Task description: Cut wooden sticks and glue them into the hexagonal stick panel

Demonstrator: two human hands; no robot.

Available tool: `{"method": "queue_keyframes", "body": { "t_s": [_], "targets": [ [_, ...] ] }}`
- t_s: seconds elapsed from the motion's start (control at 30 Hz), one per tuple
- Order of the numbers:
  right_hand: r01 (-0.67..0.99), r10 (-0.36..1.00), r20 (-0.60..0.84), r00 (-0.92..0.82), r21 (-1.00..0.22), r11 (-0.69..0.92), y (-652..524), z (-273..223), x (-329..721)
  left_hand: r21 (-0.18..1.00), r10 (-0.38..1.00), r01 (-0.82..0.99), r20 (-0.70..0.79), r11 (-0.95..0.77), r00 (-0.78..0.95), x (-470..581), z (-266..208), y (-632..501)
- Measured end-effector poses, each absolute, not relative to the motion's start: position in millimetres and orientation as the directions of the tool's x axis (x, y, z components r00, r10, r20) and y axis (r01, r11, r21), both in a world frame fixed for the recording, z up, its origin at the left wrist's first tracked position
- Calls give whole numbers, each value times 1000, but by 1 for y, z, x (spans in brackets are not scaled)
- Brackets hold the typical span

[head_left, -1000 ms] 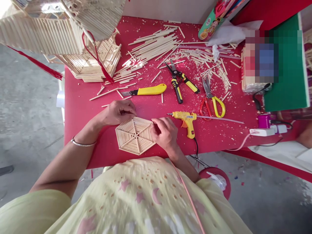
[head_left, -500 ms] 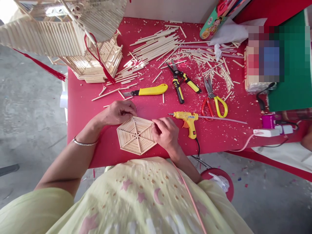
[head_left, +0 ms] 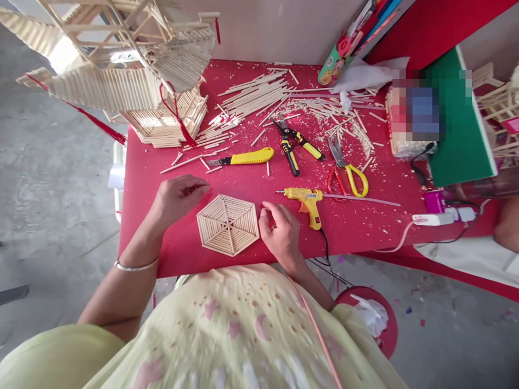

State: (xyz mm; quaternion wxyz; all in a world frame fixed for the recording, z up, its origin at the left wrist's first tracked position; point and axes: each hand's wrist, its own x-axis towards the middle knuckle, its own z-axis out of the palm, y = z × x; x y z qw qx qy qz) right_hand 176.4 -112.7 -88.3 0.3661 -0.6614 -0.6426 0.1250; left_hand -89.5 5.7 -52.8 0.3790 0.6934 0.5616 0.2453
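Note:
A hexagonal panel of thin wooden sticks (head_left: 214, 231), with spokes meeting at its middle, lies flat on the red table (head_left: 140, 216) between my hands. My left hand (head_left: 178, 199) hovers off the panel's upper left side, thumb and forefinger pinched together. Whether anything is in that pinch is too small to make out. Just off the panel's right edge is my right hand (head_left: 280, 229), its fingers loosely curled, with a gap between thumb and forefinger and nothing seen in them. A yellow glue gun (head_left: 306, 200) lies right of this hand, a glue stick in its back.
Behind lie a yellow utility knife (head_left: 251, 156), pruning snips (head_left: 294, 141), scissors (head_left: 344, 167) and loose sticks (head_left: 259, 94) amid shavings. A stick-built model (head_left: 109, 86) with red tassels stands at the back left. A power strip (head_left: 433, 219) is at right; a red stool (head_left: 389, 324) is below.
Both hands have let go of the hexagonal panel. My left hand moved left and away from it, my right hand slightly right. The view has shifted a little.

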Motion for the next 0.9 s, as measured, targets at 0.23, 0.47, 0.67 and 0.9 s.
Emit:
{"method": "queue_keyframes", "body": {
  "t_s": [0.23,0.47,0.67,0.9],
  "targets": [
    [635,987,-30,159,-763,-125,-133,-80,183,778,858,493,-500,389,112,-126,-54,-67],
    [711,997,-66,43,-699,-77,-132,-87,179,852,885,274,-466,446,11,-109,-64,-89],
    [691,1000,-3,22,-723,-18,-136,-90,183,843,900,363,-434,397,23,-109,-64,-92],
    [762,994,107,6,-645,64,-136,-83,188,731,994,683,-73,-5,86,-123,-63,-55]
  ]
}}
